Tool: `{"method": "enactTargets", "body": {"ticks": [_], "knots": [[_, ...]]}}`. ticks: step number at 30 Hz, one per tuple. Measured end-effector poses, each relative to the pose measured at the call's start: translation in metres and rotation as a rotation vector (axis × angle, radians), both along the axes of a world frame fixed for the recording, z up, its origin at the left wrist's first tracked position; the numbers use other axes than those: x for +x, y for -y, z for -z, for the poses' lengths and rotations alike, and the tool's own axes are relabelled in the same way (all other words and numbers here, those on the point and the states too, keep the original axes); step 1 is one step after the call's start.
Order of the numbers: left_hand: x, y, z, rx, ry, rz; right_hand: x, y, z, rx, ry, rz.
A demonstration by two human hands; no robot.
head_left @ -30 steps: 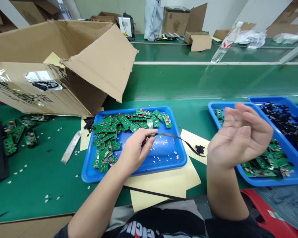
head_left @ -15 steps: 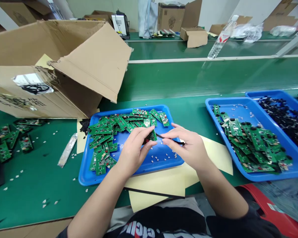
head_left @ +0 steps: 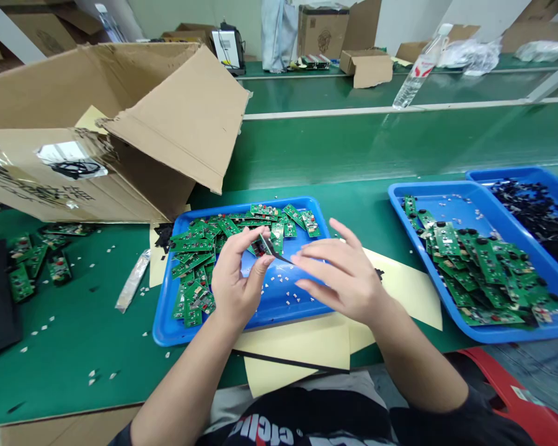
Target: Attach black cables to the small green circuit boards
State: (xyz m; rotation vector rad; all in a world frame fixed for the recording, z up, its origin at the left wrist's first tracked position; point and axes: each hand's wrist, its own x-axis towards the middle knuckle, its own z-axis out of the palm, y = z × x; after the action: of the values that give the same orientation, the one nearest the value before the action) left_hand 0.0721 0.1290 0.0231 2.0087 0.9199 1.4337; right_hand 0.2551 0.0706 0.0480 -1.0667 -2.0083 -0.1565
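Note:
My left hand (head_left: pixel 240 279) is closed on a small green circuit board (head_left: pixel 263 244), which is tilted and partly hidden by the fingers. A thin black strip (head_left: pixel 279 256) sticks out from the board toward the right. My right hand (head_left: pixel 346 272) is beside it with its fingers spread, the fingertips close to the strip's free end; whether they touch it I cannot tell. Both hands are over a blue tray (head_left: pixel 165 334) with a pile of green circuit boards (head_left: pixel 193 248) on its left side and small white bits (head_left: pixel 288 294) scattered on its floor.
At the right, another blue tray (head_left: pixel 402 226) holds boards with black round parts; behind it a tray (head_left: pixel 474 175) holds black pieces. A large cardboard box (head_left: pixel 177 111) stands at the back left. Yellow paper (head_left: pixel 297 344) lies under the near tray edge. A water bottle (head_left: pixel 421 68) leans on the ledge.
My right hand has spread its fingers from a pinch on the black strip. My left hand has moved slightly left and turned the board more edge-on.

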Motion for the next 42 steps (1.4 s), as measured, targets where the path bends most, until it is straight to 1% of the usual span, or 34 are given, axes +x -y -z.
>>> {"method": "enactTargets", "body": {"ticks": [1, 2, 3, 5, 6, 7, 8, 9, 10, 14, 15, 17, 19, 22, 25, 27, 29, 32, 36, 39, 42], "knots": [[-0.001, -0.001, -0.001, 0.029, 0.017, -0.022, 0.005, 0.002, -0.003, -0.002, -0.052, 0.008], [-0.002, -0.001, -0.002, 0.063, 0.027, -0.053, 0.012, 0.003, -0.006, 0.028, -0.141, 0.033], [-0.003, -0.001, -0.003, 0.092, 0.031, -0.093, 0.018, 0.005, -0.009, 0.094, -0.264, 0.078], [-0.005, -0.001, -0.006, 0.118, 0.021, -0.178, 0.031, 0.006, -0.014, 0.283, -0.563, 0.187], [-0.005, -0.001, -0.008, 0.131, 0.007, -0.206, 0.035, 0.007, -0.016, 0.365, -0.698, 0.217], [-0.005, 0.000, -0.009, 0.154, -0.014, -0.215, 0.037, 0.007, -0.017, 0.414, -0.796, 0.219], [-0.005, 0.001, -0.010, 0.187, -0.043, -0.204, 0.037, 0.007, -0.018, 0.421, -0.841, 0.203], [-0.004, 0.002, -0.010, 0.224, -0.083, -0.175, 0.034, 0.007, -0.018, 0.381, -0.831, 0.179], [-0.004, 0.003, -0.011, 0.263, -0.128, -0.137, 0.029, 0.008, -0.018, 0.318, -0.775, 0.155], [-0.001, 0.006, -0.010, 0.342, -0.269, 0.013, -0.001, 0.011, -0.012, -0.060, -0.362, 0.047], [0.000, 0.007, -0.009, 0.359, -0.280, 0.032, -0.007, 0.011, -0.010, -0.144, -0.299, 0.019], [0.000, 0.007, -0.008, 0.389, -0.283, 0.041, -0.017, 0.010, -0.004, -0.269, -0.271, 0.008], [0.000, 0.007, -0.008, 0.407, -0.271, 0.018, -0.021, 0.008, 0.001, -0.354, -0.336, -0.004], [0.000, 0.006, -0.008, 0.431, -0.253, -0.030, -0.020, 0.005, 0.006, -0.502, -0.536, -0.052], [0.001, 0.006, -0.009, 0.462, -0.243, -0.047, -0.018, 0.002, 0.005, -0.700, -0.784, -0.091], [0.001, 0.006, -0.009, 0.457, -0.233, -0.047, -0.017, 0.001, 0.003, -0.792, -0.904, -0.113], [0.003, 0.006, -0.008, 0.424, -0.215, -0.036, -0.018, 0.001, 0.002, -0.823, -0.972, -0.119], [0.004, 0.008, -0.005, 0.368, -0.183, -0.004, -0.020, -0.001, 0.002, -0.823, -1.028, -0.108], [0.005, 0.008, -0.003, 0.319, -0.141, 0.082, -0.022, -0.002, 0.003, -0.802, -1.033, -0.103], [0.006, 0.008, -0.003, 0.279, -0.131, 0.164, -0.023, -0.001, 0.003, -0.708, -0.969, -0.088], [0.007, 0.009, -0.004, 0.250, -0.147, 0.198, -0.024, 0.000, 0.004, -0.502, -0.810, -0.011]]}}
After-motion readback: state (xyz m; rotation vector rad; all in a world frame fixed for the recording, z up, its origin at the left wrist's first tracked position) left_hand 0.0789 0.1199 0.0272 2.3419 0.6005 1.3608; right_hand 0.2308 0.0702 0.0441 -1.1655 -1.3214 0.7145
